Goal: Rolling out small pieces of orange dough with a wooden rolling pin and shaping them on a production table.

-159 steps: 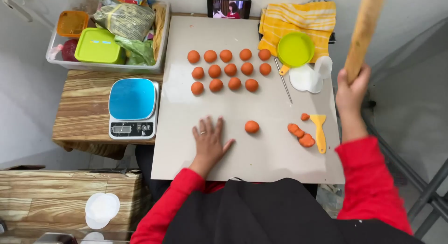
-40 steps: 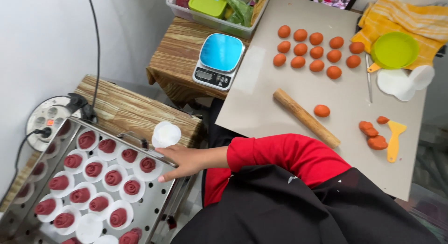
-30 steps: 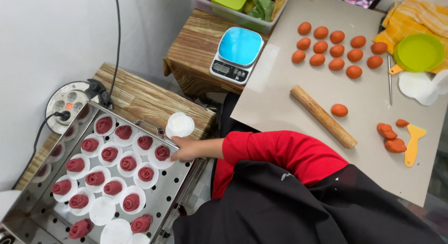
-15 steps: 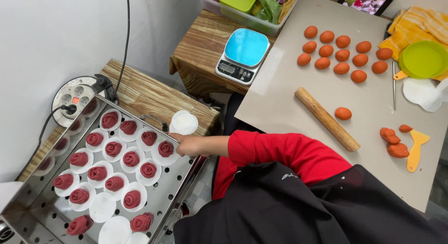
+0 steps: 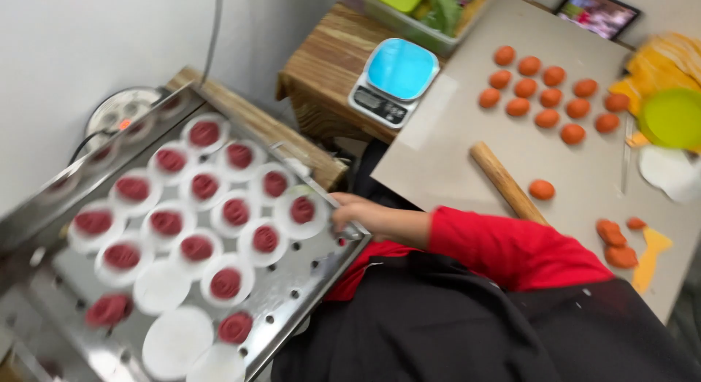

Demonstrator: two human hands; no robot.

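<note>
My left hand (image 5: 361, 215), in a red sleeve, grips the near right edge of a perforated metal tray (image 5: 307, 280). The tray is tilted and blurred. It carries several dark red dough pieces (image 5: 235, 212) on white paper rounds, and a few bare paper rounds (image 5: 171, 338) lie at its lower end. My right hand is out of view. To the right, on the grey board (image 5: 453, 126), lie a wooden rolling pin (image 5: 504, 181), a single orange dough ball (image 5: 541, 189) and several orange dough balls in rows (image 5: 544, 97).
A blue-topped kitchen scale (image 5: 394, 79) stands on a wooden side table (image 5: 321, 75) behind the tray. A round socket block (image 5: 120, 119) sits by the white wall. A green lid (image 5: 672, 117), a yellow scraper (image 5: 650, 254), flattened orange pieces (image 5: 612, 239) and a screen (image 5: 595, 9) are at the right.
My left hand went from hovering by the tray's corner to gripping its edge. The tray has swung closer and higher, now covering the wooden bench. The view has shifted and blurred.
</note>
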